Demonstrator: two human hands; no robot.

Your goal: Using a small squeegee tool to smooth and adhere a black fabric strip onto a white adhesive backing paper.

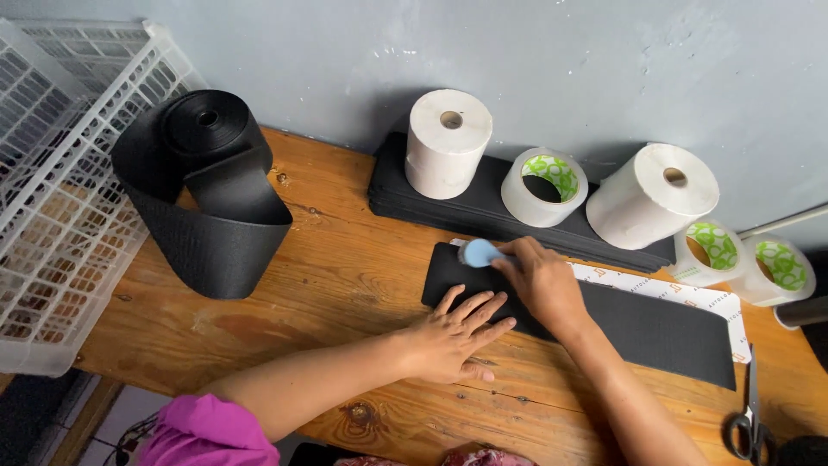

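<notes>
A long black fabric strip (655, 332) lies flat on the wooden table (345, 267), over a white backing sheet (690, 298) that shows along its far edge. My left hand (453, 336) rests flat with fingers spread on the strip's near left edge. My right hand (539, 280) grips a small light-blue rounded tool (477, 252) and presses it on the strip's far left corner.
A large black fabric roll (203, 185) stands at the left beside a white plastic basket (60, 190). A stack of black strips (483, 207) against the wall carries two white rolls (447, 142) (653, 194) and tape rolls (543, 185). Scissors (749, 414) lie at the right.
</notes>
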